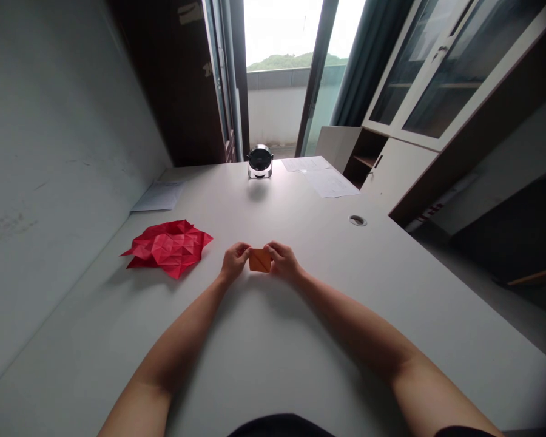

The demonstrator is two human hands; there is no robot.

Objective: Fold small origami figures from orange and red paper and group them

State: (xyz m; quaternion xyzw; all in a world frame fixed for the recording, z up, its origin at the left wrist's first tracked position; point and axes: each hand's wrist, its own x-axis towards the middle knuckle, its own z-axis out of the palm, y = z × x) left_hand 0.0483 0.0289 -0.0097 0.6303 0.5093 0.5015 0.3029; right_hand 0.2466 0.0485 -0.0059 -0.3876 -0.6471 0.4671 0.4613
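Observation:
A small orange piece of folded paper is stretched between both hands, low over the middle of the white table. A diagonal crease line runs across its face. My left hand pinches its left edge near the top corner. On the opposite side, my right hand grips the upper right corner between thumb and fingers. The back of the paper is hidden from me. To the left of my left hand lies a sheet of red paper, crumpled by many creases into raised facets.
A small round black fan-like device on a metal stand is at the table's far edge. White papers lie at the back right, more sheets by the left wall. A cable hole is on the right; cabinets stand beyond.

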